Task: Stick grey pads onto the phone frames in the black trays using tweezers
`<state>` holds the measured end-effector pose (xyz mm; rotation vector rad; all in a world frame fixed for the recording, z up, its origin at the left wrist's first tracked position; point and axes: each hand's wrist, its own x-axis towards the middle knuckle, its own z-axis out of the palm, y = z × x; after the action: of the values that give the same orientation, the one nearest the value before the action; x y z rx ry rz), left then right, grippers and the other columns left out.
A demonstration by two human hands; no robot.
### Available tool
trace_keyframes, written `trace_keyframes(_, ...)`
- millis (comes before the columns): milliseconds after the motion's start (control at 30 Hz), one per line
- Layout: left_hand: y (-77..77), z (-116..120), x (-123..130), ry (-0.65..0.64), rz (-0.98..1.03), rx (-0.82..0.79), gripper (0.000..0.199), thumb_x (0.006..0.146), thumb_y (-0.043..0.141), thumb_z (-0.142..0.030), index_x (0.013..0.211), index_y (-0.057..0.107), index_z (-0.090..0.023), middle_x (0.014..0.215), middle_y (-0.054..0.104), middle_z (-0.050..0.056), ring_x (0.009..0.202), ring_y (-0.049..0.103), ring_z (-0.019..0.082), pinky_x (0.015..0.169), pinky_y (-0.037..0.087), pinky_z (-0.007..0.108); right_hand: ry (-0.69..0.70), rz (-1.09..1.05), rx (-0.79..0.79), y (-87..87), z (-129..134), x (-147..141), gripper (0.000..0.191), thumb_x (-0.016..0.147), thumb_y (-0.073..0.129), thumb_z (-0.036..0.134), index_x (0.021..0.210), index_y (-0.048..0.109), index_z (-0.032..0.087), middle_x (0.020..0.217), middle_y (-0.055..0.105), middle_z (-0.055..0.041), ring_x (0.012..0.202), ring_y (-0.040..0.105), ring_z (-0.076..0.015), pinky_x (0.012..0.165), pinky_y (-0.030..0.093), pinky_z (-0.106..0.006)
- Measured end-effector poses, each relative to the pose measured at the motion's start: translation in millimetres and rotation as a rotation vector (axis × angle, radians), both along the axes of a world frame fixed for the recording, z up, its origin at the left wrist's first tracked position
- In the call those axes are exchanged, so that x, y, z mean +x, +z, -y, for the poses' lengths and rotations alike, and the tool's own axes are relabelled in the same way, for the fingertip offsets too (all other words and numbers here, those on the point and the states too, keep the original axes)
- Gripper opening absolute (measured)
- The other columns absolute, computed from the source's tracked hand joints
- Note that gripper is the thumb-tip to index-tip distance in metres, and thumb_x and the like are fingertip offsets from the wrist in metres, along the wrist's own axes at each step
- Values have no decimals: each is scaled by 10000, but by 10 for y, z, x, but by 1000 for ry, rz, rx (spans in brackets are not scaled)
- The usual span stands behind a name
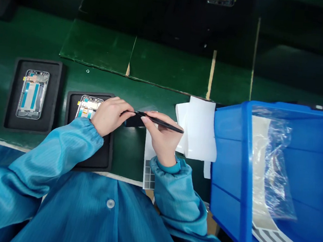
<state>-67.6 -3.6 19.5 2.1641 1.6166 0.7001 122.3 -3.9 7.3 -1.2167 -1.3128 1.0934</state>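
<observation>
My right hand (164, 137) grips black tweezers (165, 124), whose thin end points left toward my left hand. The fingertips of my left hand (112, 114) are pinched together at the tweezers' tip; whatever small piece may be between them is too small to tell. Beneath my left hand and wrist, an opened phone (88, 103) lies in a black tray (95, 160), partly covered. A dark flat piece (134, 122) rests on the green table between my hands. Under my right hand runs a sheet with grey squares (149, 174).
At the left, another opened phone (32, 94) lies in a black tray (53, 99). White sheets (201, 129) sit right of my hands, beside a blue bin (229, 163) holding clear plastic (278, 169) and sticker strips (260, 148). A raised green board (168, 65) spans behind.
</observation>
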Motion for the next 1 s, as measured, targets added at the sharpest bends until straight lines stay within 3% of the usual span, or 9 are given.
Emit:
trace_keyframes(500,-66,45,-80,13,58,-19,112,922,666,-267,870,742,-201,836,755,15,814,653,177,792,497,312,-8,66,13,29,20,-106,124,747,850,291,852,791,265,880,799,-19,855,754,-219,844,618,-393)
trace_keyframes(733,-75,59,-129,33,50,-42,157,944,635,-315,955,721,-184,920,751,41,890,646,204,856,493,342,-95,87,1,81,35,-220,145,726,859,329,811,774,248,863,798,-26,820,762,-232,799,633,-408)
trace_keyframes(900,134,410,-443,159,-151,13,390,955,593,-303,1313,589,-150,1285,647,133,1129,581,291,966,476,429,-59,45,-74,208,46,-342,168,707,881,303,831,781,252,823,788,-14,758,748,-203,725,624,-356)
trace_keyframes(1000,179,785,-709,308,-316,7,368,963,511,-217,1303,590,-102,1237,641,178,1051,587,311,922,486,449,40,30,-154,238,53,-513,175,705,886,320,823,783,241,801,784,-13,709,735,-185,680,614,-328)
